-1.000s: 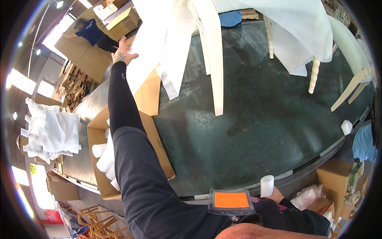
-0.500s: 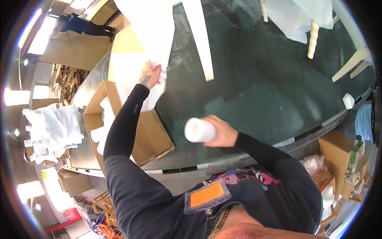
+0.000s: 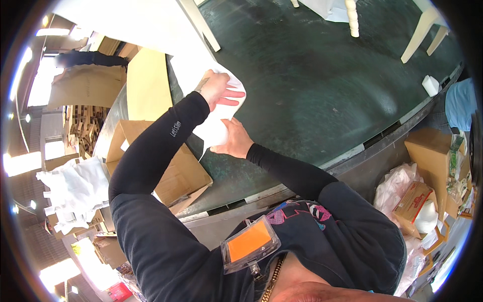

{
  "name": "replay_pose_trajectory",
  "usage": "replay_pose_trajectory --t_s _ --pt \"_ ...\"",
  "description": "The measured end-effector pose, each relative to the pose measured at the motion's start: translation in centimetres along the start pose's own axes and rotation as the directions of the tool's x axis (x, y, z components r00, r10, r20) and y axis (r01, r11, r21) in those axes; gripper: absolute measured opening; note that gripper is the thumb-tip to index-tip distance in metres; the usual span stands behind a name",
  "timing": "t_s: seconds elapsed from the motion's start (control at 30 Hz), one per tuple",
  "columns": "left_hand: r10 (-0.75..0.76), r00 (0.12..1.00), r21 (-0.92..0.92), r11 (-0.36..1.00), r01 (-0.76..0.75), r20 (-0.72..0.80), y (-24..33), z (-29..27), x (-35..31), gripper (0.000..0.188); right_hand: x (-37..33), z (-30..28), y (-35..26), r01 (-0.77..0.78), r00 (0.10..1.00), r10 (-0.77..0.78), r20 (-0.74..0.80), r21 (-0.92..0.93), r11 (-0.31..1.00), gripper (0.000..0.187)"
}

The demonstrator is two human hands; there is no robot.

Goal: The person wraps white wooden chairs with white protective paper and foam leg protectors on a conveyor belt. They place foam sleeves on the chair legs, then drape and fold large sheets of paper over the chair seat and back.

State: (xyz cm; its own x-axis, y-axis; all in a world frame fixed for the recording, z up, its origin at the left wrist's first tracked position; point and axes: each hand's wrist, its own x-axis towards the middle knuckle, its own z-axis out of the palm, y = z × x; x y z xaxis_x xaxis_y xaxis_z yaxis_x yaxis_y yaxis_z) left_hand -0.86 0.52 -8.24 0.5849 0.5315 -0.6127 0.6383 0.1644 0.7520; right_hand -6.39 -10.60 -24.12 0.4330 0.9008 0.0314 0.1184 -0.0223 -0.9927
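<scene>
My left hand [image 3: 220,90] lies over a white wrapping sheet [image 3: 187,68], its fingers stretched out and slightly spread. Just below it, my right hand [image 3: 235,140] grips a white roll of wrapping material [image 3: 211,135], partly hidden by my fingers and left sleeve. The sheet rises toward a large white-covered piece [image 3: 126,20] at the upper left. Beside that piece, a cream furniture leg [image 3: 204,25] stands on the dark green work table [image 3: 312,95].
An opened cardboard box [image 3: 183,176] sits under my left forearm. White wrapping pieces [image 3: 75,186] are stacked at the left. Cream furniture legs [image 3: 352,17] and a small white block [image 3: 430,85] are on the table. Another person [image 3: 93,59] stands at the far left.
My right hand has brought the roll left and up, against the white sheet. My left hand has moved right, its fingers now straightened over the sheet. The view has shifted.
</scene>
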Motion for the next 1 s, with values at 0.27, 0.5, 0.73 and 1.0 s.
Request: replay_pose_trajectory --t_s 0.27,0.5,0.73,1.0 --pt "0.227 0.966 -0.041 0.972 -0.233 -0.123 8.0 -4.1 2.6 0.041 1.7 -7.7 4.5 0.184 0.983 -0.181 0.041 -0.084 0.979 0.078" --pt "0.56 0.58 0.756 -0.136 -0.64 0.592 6.0 -6.2 5.1 0.083 7.7 -11.4 7.0 0.198 0.972 -0.173 0.157 -0.16 0.967 0.072" --pt "0.19 0.615 0.369 -0.913 -0.176 0.765 4.6 -7.4 7.0 0.033 8.6 -12.7 10.2 0.171 0.985 -0.158 0.072 -0.258 0.951 0.072" --pt "0.241 0.623 0.411 -0.901 -0.142 0.744 2.0 -9.6 8.7 0.006 0.1 -9.1 4.1 -0.041 0.959 -0.008 -0.282 -0.169 0.985 0.069"
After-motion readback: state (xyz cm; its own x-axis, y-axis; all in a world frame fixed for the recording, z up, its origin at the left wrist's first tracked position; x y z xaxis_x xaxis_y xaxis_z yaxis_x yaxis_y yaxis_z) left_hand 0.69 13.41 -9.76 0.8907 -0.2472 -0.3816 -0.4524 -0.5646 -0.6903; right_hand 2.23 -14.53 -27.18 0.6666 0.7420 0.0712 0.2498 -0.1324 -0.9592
